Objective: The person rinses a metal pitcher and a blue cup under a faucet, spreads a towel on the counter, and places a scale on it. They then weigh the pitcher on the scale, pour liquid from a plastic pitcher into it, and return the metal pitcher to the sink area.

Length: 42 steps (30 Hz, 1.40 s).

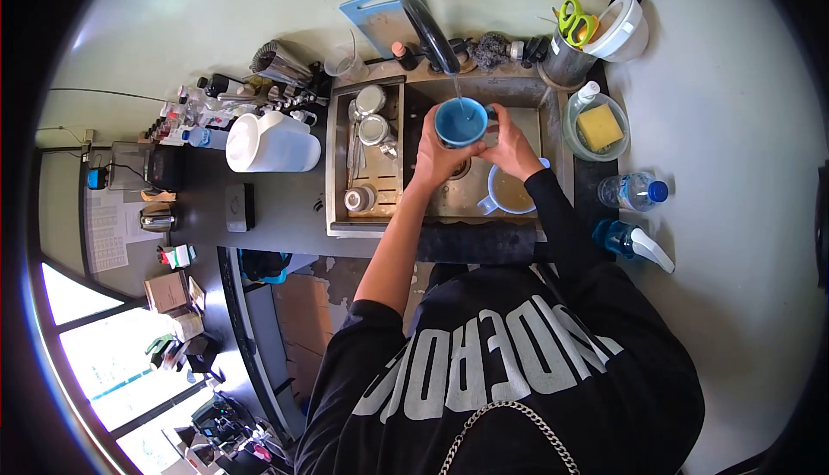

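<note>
Between my two hands a blue cup is held under the black faucet, and a thin stream of water runs down into it. My left hand wraps the cup's left side. On the other side my right hand grips it by the handle. Below them is the metal sink. A light-blue cup with cloudy liquid sits on the sink floor, just under my right hand.
Metal containers stand on the drain rack left of the basin. Rightward are a bowl holding a yellow sponge, a water bottle and a spray bottle. A white pitcher stands on the left counter.
</note>
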Each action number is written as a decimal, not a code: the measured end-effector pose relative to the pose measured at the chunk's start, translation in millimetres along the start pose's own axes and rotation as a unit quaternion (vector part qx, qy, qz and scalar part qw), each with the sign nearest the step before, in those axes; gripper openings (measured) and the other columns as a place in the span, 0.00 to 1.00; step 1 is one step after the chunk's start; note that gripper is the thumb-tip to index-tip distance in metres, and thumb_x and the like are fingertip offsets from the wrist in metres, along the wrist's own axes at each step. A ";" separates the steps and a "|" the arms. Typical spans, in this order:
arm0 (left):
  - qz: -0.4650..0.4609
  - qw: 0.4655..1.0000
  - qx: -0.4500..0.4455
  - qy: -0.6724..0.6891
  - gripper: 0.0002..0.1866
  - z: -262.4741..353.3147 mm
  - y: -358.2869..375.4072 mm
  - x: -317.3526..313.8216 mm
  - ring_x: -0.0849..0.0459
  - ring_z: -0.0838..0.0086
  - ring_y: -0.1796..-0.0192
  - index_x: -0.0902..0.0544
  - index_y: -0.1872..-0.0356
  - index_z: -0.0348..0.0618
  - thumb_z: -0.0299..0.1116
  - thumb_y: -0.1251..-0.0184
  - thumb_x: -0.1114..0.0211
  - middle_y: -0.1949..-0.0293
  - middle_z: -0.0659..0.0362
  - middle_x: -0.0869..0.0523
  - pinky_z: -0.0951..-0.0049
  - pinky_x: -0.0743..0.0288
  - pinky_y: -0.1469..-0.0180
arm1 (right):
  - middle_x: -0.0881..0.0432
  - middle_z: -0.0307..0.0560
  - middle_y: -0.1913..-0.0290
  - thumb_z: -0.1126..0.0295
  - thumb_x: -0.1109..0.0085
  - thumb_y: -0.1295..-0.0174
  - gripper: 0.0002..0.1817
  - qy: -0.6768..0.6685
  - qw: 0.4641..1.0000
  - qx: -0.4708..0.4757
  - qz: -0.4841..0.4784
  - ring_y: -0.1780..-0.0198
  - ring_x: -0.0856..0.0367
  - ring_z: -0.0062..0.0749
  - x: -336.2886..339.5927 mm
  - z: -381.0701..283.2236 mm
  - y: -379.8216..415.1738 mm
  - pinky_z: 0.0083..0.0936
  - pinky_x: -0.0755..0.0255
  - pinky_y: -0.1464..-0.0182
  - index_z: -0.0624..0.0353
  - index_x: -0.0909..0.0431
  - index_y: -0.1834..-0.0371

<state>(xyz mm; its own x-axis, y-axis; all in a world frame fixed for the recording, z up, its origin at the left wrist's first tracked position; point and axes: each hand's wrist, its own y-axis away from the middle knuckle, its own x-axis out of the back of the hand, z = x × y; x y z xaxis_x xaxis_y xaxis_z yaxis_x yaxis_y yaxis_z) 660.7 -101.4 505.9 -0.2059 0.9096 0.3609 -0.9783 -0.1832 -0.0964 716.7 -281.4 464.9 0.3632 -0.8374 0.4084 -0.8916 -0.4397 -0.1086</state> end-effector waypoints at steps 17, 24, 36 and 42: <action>0.005 0.880 -0.128 -0.458 0.55 -9.6 58.6 60.0 0.30 0.50 0.33 0.38 0.25 0.51 0.31 0.60 0.17 0.35 0.51 0.29 0.49 0.35 0.35 | 0.21 0.58 0.43 0.66 0.34 0.36 0.29 0.165 0.970 0.097 0.152 0.47 0.18 0.52 52.7 18.3 -64.8 0.40 0.22 0.44 0.56 0.30 0.32; 0.041 0.856 -0.177 -0.485 0.51 -0.5 40.5 69.8 0.29 0.52 0.33 0.35 0.26 0.51 0.29 0.56 0.20 0.34 0.52 0.30 0.50 0.35 0.35 | 0.20 0.53 0.44 0.64 0.38 0.34 0.20 0.218 0.953 0.085 0.193 0.46 0.18 0.53 47.4 -9.3 -112.6 0.43 0.22 0.46 0.55 0.24 0.40; 0.159 0.964 -0.028 -0.213 0.52 -4.5 59.5 49.0 0.29 0.50 0.33 0.38 0.29 0.38 0.39 0.54 0.15 0.36 0.44 0.29 0.53 0.34 0.32 | 0.13 0.56 0.58 0.63 0.38 0.33 0.15 0.118 0.981 0.083 0.130 0.52 0.15 0.55 15.7 16.2 -156.9 0.45 0.22 0.48 0.59 0.17 0.48; 0.175 0.978 0.001 -0.111 0.54 -4.4 81.7 52.4 0.23 0.58 0.34 0.39 0.28 0.38 0.42 0.54 0.13 0.36 0.46 0.25 0.60 0.29 0.33 | 0.12 0.52 0.62 0.57 0.48 0.26 0.16 0.172 0.970 0.091 0.146 0.56 0.14 0.54 20.9 -9.1 -191.8 0.48 0.22 0.52 0.57 0.16 0.59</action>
<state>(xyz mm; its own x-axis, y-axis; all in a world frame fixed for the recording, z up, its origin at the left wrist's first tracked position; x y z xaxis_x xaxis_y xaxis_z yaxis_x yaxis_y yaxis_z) 570.1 -67.1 512.8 -0.5276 0.6882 0.4980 -0.8471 -0.4698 -0.2484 892.8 -211.5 502.6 -0.0371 -0.7911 0.6106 -0.8687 -0.2765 -0.4110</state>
